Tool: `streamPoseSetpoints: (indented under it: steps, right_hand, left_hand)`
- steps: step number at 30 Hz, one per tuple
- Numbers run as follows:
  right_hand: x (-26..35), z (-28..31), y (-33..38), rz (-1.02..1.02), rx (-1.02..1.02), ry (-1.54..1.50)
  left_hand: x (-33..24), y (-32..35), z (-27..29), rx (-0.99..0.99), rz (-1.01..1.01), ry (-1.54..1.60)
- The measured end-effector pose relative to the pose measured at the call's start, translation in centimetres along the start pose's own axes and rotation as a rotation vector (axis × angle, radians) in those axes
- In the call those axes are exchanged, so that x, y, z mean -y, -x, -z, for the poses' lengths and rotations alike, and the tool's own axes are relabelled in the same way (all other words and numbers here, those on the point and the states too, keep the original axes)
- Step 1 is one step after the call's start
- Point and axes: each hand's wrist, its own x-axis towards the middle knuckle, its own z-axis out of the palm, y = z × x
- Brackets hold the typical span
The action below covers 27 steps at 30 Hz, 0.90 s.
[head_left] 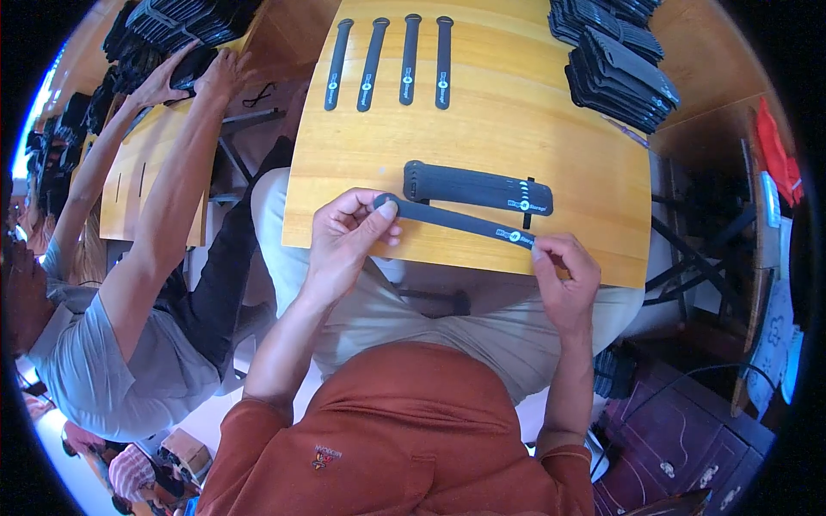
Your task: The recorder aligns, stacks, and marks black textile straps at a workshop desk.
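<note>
A black strap point(456, 222) with a rounded end is stretched between my hands over the near edge of the wooden table. My left hand point(348, 236) pinches its rounded end between thumb and fingers. At the other end, my right hand point(566, 273) grips the tip. Just beyond lies a fanned stack of similar black straps point(477, 187), with a narrow dark piece sticking out beneath it. Farther back, several single straps lie side by side in a row, among them a strap point(339, 64) at the left and a strap point(444, 62) at the right.
Bundles of black straps point(621, 82) are piled at the table's far right corner, near a thin pen-like stick point(626, 132). To my left, a co-worker point(112, 361) handles a dark item at another wooden table point(155, 172). A dark red cabinet point(680, 439) stands at my lower right.
</note>
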Motion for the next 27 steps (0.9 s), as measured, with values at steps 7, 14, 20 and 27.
streamPoseSetpoints:
  steps: [7,14,20,27]
  right_hand:
    - [-1.3,0.0,-1.1,-0.132,-0.038,-0.024]
    - [-2.9,-0.2,-1.7,-0.248,-0.081,-0.077]
    - [-3.9,-0.2,-1.9,-0.206,-0.101,-0.045]
    - [-4.4,-0.1,-2.2,-0.219,-0.077,-0.026]
  left_hand:
    - [0.6,-1.0,0.2,-0.003,0.066,-0.234]
    - [0.6,-2.2,-0.8,-0.056,0.035,-0.285]
    - [0.5,-2.6,-1.1,-0.055,0.082,-0.337]
    - [0.5,-3.0,-1.5,-0.11,0.13,-0.466]
